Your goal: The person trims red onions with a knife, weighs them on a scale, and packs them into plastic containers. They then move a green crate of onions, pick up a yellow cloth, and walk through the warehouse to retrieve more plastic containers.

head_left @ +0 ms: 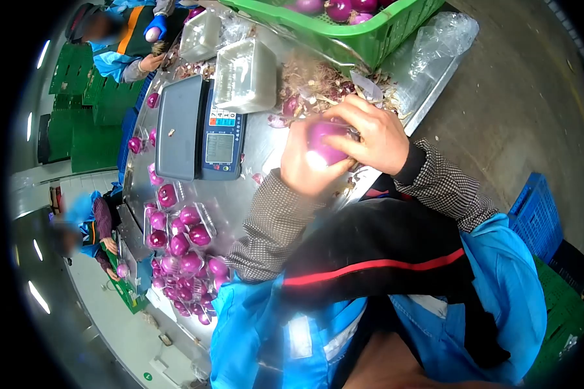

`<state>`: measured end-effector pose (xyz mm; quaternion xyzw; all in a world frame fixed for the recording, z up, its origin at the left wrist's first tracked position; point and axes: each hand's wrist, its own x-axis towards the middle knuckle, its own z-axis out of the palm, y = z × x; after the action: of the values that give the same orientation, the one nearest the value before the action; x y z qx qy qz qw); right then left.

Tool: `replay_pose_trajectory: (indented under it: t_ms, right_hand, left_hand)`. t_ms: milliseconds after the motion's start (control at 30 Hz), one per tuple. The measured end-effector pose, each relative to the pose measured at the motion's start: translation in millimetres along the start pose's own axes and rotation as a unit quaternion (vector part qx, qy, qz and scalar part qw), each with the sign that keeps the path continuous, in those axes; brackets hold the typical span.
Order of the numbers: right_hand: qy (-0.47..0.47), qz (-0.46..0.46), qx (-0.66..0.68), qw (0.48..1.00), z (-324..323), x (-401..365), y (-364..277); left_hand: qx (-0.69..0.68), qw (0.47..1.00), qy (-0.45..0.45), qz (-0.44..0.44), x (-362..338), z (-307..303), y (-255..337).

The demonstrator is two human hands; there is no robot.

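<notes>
A peeled purple onion (326,141) sits between my two hands over the near edge of the metal table. My left hand (300,162) wraps round its left side. My right hand (377,137) grips it from the right, thumb and fingers bent over its skin. Just beyond the right knuckles a thin, pale, blade-like piece (366,85) sticks out; I cannot tell whether that hand holds it. Dry onion skins and roots (315,79) lie heaped beyond my hands.
A digital scale (178,129) stands left of my hands, with a clear plastic tub (245,76) by it. Packed onions (187,262) pile up at lower left. A green crate (357,44) of onions is beyond. Two co-workers (126,39) are across the table. Clear plastic bags (444,40) lie at the right.
</notes>
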<state>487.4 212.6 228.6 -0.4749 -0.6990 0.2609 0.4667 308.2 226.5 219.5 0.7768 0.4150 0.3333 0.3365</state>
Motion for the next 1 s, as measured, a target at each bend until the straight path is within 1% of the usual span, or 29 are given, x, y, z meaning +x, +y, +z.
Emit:
replay_pose_trajectory:
  t_ms: [67, 100, 133, 200, 233, 267, 333, 400, 433, 467, 533, 567, 633, 667, 700, 733, 800, 867, 933, 1000]
  right_hand:
    - [0.013, -0.023, -0.068, 0.997, 6, 1, 2]
    - [0.033, -0.066, -0.127, 0.989, 7, 0, 9]
    - [0.019, -0.045, -0.138, 0.989, 6, -2, 13]
    - [0.027, 0.097, -0.177, 0.979, 10, -7, 32]
    - [0.033, 0.125, -0.177, 0.976, 10, -8, 37]
    - [0.01, 0.156, -0.202, 0.967, 9, -12, 41]
    - [0.046, 0.106, -0.129, 0.985, 14, -11, 20]
    - [-0.012, 0.13, -0.081, 0.988, 19, -10, -12]
    - [-0.015, 0.075, -0.077, 0.994, 26, -12, -16]
    - [-0.041, 0.057, -0.079, 0.994, 28, -12, -21]
    - [0.024, 0.023, -0.061, 0.998, 42, -14, -4]
    - [0.015, 0.043, -0.075, 0.996, 42, -15, -3]
    - [-0.025, 0.042, -0.078, 0.996, 42, -18, 2]
    - [-0.039, 0.039, -0.084, 0.995, 43, -21, 3]
    - [-0.037, 0.092, -0.076, 0.992, 45, -25, 5]
    - [-0.014, 0.138, -0.022, 0.99, 49, -30, 12]
    - [-0.041, 0.182, -0.02, 0.982, 47, -32, 17]
    - [-0.039, 0.129, 0.068, 0.988, 57, -35, 9]
    - [-0.139, 0.158, 0.103, 0.972, 51, -24, -17]
    - [-0.092, 0.029, 0.087, 0.992, 64, -20, -10]
  left_hand:
    - [0.085, 0.996, 0.005, 0.017, -5, -6, 2]
    - [0.039, 0.999, 0.009, -0.009, -11, -6, -10]
    - [0.045, 0.999, 0.008, -0.013, -14, -10, -11]
    - [0.057, 0.998, 0.008, -0.019, -18, -17, -10]
    - [0.006, 0.999, 0.015, -0.045, -22, -17, -15]
    - [-0.004, 0.998, 0.022, -0.058, -23, -18, -16]
    - [-0.026, 0.995, 0.032, -0.089, -29, -19, -14]
    - [-0.128, 0.981, 0.018, -0.144, -30, -20, -6]
    - [-0.179, 0.969, 0.012, -0.169, -31, -20, -3]
    - [-0.223, 0.956, -0.002, -0.192, -33, -20, -2]
    - [-0.311, 0.92, -0.026, -0.238, -41, -20, -2]
    - [-0.309, 0.927, -0.038, -0.209, -48, -18, -8]
    - [-0.369, 0.902, -0.031, -0.222, -60, -15, -11]
    - [-0.351, 0.911, -0.029, -0.214, -67, -13, -21]
    - [-0.356, 0.906, -0.012, -0.227, -70, -17, -20]
    - [-0.362, 0.901, 0.003, -0.239, -72, -22, -20]
    - [-0.353, 0.896, 0.014, -0.269, -74, -35, -19]
    - [-0.34, 0.895, 0.003, -0.29, -75, -43, -18]
    - [-0.341, 0.894, -0.011, -0.289, -75, -44, -18]
    - [-0.335, 0.899, -0.013, -0.281, -77, -40, -19]
